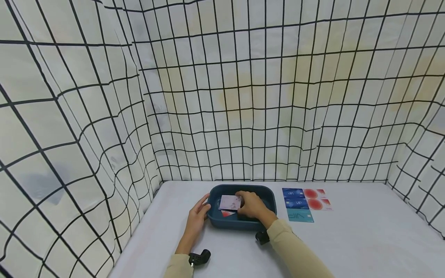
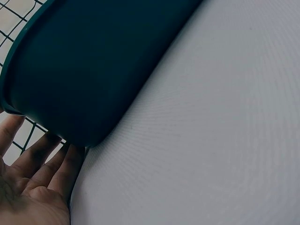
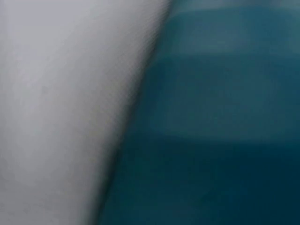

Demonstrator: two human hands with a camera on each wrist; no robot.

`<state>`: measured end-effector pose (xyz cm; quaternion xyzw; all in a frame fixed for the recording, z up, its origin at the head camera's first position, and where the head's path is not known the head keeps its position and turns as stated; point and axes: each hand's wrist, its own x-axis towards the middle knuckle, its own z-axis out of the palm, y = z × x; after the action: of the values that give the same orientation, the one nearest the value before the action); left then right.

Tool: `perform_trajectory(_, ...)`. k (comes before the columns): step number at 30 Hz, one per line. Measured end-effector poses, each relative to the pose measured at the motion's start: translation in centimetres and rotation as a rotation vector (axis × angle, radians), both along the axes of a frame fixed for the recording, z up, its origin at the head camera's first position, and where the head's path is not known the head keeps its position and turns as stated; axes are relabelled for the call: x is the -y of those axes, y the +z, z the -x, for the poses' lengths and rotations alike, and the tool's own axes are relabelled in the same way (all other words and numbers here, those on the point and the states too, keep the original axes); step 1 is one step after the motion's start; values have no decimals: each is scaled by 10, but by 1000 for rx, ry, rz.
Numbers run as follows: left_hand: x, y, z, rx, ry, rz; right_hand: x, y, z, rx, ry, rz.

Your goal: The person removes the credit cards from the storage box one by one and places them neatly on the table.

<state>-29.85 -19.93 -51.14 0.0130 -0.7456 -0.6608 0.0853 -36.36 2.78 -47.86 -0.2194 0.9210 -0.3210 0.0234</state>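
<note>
A dark teal plastic tray point(image 1: 240, 224) stands on the white table. Inside it, my right hand point(image 1: 253, 204) holds a pale pink patterned card point(image 1: 230, 202) by its right edge, between thumb and fingers. Part of a red and white card point(image 1: 226, 213) shows beneath the pink one. My left hand point(image 1: 196, 218) touches the tray's left end with its fingers fairly straight. The left wrist view shows these fingers point(image 2: 58, 168) against the tray's outer wall point(image 2: 89, 70). In the right wrist view the tray's side point(image 3: 211, 103) fills much of the frame, blurred, and the hand is out of sight.
Right of the tray, flat cards lie in two columns: two dark blue cards point(image 1: 294, 203) above a teal card point(image 1: 300, 215), and two red and white cards point(image 1: 315, 204) beside them. Black netting point(image 1: 265, 116) over white sheeting borders the table point(image 1: 365, 231) at the back and sides.
</note>
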Motion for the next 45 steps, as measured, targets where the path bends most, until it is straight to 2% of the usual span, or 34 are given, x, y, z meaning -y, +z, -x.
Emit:
perform_trajectory(10,3,-5,3,5,2,4,1,2,-2,17,31,61)
perform_trajectory(16,2,-5,3,-2,-16,-17,1,1,0,9,23,86)
perform_trajectory(24,2,-5,5,7,-1,-14,1,2,0,14,4,115)
perform_trajectory(36,3,-5,3,9,-7,-16,0,2,-2,4,18,129)
perform_trajectory(45,2,-4,3,15,-5,-11,0,3,-3,-13,58,158)
